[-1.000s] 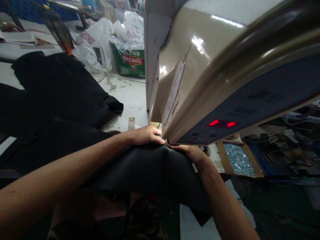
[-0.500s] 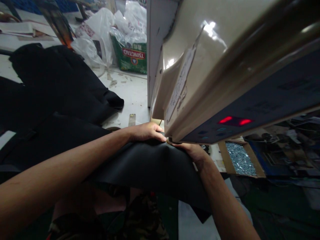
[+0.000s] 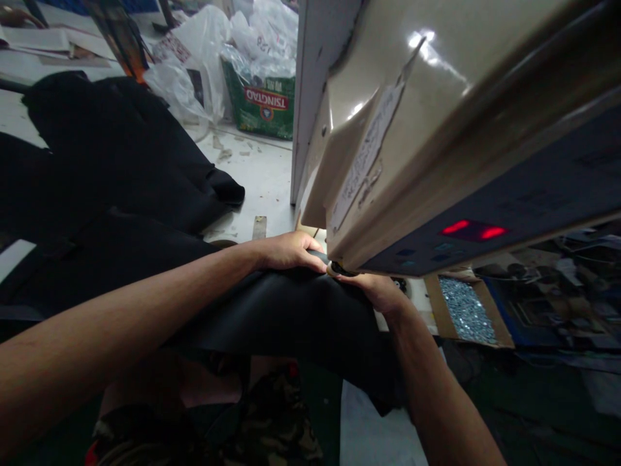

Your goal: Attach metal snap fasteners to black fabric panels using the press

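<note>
A smooth black sheet of leather-like material (image 3: 291, 317) drapes from the table edge over my lap. At its far edge my left hand (image 3: 291, 250) pinches it, thumb toward the machine. My right hand (image 3: 381, 291) grips the same edge from the other side; the machine head hides part of its fingers. Between the two hands, the tip of the beige machine (image 3: 383, 142) comes down close to the sheet. A small pale round part shows at that tip, too small to name. Red digits glow on the machine's dark side panel (image 3: 475, 230).
More black material (image 3: 111, 155) lies piled on the white table (image 3: 264, 175) at left. Behind stand a green Tsingtao box (image 3: 264, 107) and clear plastic bags (image 3: 194, 58). At right, a cardboard box (image 3: 499, 323) holds many small shiny metal pieces (image 3: 468, 310).
The view has shifted slightly, so the machine and boxes sit a little further right. Both hands keep their hold at the machine tip, and the sheet's lower right corner hangs a little differently.
</note>
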A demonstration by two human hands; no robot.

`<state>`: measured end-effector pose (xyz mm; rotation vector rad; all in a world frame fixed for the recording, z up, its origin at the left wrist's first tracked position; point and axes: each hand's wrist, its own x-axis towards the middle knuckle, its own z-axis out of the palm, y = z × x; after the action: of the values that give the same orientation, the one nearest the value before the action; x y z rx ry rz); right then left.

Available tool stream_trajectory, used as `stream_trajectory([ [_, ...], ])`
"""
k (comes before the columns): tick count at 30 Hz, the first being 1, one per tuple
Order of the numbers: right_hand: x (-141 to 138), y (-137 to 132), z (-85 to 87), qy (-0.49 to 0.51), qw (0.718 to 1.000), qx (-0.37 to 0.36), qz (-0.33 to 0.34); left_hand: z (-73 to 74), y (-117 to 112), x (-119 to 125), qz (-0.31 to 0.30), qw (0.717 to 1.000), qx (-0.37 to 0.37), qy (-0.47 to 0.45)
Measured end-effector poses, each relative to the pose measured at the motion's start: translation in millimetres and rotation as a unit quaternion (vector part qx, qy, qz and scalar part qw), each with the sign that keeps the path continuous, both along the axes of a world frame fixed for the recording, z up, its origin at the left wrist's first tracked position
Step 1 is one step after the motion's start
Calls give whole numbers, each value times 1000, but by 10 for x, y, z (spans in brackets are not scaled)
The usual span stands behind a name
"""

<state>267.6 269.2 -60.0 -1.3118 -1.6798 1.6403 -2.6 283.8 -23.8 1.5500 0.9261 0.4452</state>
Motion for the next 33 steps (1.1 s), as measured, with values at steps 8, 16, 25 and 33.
stream_trajectory([
  [8, 22, 38, 6, -29, 1000, -2, -1, -18, 1, 18, 20, 1000, 1, -6],
  [16, -5, 22, -36, -35, 999, -3, -14, -32, 4, 26, 5, 999, -16, -27],
  [25, -139, -61, 107, -5, 996, -60, -62, 12, -9, 57, 14, 999, -21, -26],
  [33, -235, -105, 174, 16, 993, -89, -80, 10, -22, 62, 18, 999, -12, -29],
])
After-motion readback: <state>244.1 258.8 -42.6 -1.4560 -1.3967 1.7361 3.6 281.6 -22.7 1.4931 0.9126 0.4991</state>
